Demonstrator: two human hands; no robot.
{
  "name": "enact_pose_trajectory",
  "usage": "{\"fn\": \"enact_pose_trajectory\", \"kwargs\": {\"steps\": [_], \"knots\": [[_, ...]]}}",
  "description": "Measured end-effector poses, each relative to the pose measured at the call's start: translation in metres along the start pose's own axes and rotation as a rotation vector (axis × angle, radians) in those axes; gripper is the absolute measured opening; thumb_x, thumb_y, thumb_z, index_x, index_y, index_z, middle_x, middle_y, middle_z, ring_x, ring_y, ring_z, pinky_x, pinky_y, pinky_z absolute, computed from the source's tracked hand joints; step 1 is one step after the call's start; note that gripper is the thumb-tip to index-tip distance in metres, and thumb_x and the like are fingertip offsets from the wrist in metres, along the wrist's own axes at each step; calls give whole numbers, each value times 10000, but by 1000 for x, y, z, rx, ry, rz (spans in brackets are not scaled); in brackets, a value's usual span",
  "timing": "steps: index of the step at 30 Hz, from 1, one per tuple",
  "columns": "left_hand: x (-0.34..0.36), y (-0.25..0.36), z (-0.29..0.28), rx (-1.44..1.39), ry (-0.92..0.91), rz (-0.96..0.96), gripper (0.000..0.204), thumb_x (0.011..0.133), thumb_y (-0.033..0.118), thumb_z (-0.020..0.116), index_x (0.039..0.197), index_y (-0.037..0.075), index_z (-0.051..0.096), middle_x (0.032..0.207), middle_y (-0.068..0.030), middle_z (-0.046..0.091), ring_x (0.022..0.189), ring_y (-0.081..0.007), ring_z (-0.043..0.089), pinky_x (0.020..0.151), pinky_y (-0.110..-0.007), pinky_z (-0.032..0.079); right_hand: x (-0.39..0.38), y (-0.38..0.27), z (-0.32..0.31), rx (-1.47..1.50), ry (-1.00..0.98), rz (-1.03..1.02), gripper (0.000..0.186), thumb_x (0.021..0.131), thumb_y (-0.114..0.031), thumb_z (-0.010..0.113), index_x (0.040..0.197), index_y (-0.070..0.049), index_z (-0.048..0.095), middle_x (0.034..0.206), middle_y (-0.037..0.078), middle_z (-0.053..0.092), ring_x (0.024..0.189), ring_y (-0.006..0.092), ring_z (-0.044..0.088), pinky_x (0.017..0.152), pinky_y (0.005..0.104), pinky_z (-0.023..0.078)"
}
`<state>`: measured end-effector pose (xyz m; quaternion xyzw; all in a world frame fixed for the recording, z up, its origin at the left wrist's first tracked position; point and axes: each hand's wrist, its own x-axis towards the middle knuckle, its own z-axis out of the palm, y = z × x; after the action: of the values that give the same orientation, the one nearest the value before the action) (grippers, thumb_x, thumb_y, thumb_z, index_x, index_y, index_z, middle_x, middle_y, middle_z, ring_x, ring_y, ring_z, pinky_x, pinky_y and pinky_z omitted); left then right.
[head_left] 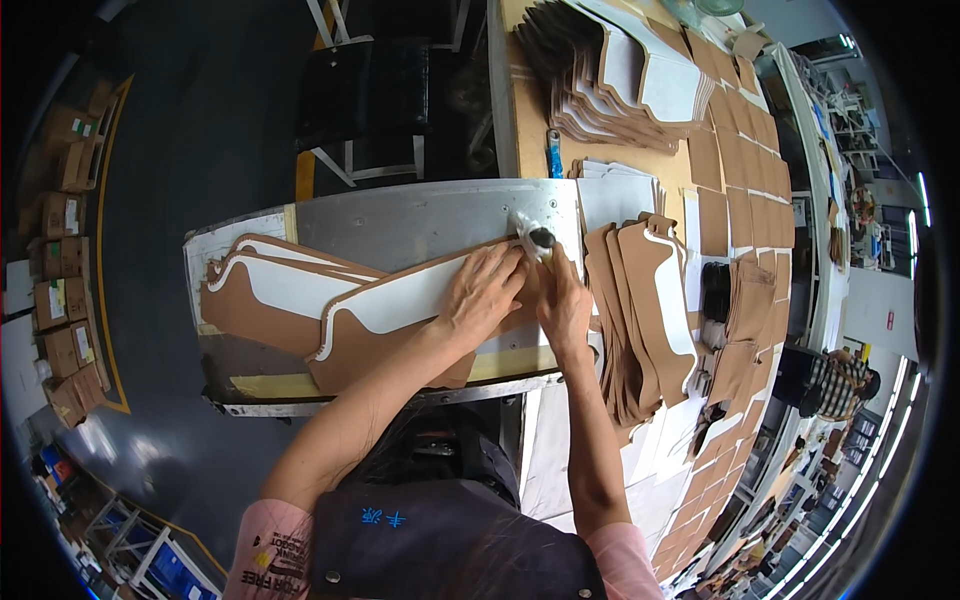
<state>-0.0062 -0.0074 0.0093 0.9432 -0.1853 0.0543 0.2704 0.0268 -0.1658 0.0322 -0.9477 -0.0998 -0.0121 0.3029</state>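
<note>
A long brown leather panel with a white inlay [400, 300] lies slanted over the metal work plate [350, 215]. My left hand [485, 292] lies on its right part, fingers stretched out and pressing it down. Closed around a small hammer [541, 238] with a dark round head, my right hand [563, 305] is at the panel's far right end. The hammer's handle is mostly hidden by my fingers. Under the panel's left part rest more brown and white panels [270, 300], overlapping one another.
Right of the plate fans a pile of brown panels [640, 310]. Farther back are a stack of white-faced panels [650, 80] and a blue-handled tool [554, 155]. Rows of brown pieces [740, 190] cover the table's right side. A black stool [365, 95] stands beyond the plate.
</note>
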Motion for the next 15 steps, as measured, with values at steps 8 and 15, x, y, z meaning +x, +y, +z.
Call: {"fn": "enact_pose_trajectory", "kwargs": {"steps": [8,15], "knots": [[-7,1,4,-14,3,-15,593,741,249,780,1248,20,575,1358,-140,501,1351,-289,400,1130,-451,340,-1,-4,6,-25,46,-131,402,936,-110,607,1307,31,540,866,269,670,744,403,676,628,423,510],[-7,1,4,-12,14,-15,592,750,237,774,1254,19,553,1371,-170,480,1345,-304,409,1150,-448,326,1,-4,5,-78,29,-170,432,901,-131,635,1296,11,533,963,231,676,827,391,669,681,433,524]]}}
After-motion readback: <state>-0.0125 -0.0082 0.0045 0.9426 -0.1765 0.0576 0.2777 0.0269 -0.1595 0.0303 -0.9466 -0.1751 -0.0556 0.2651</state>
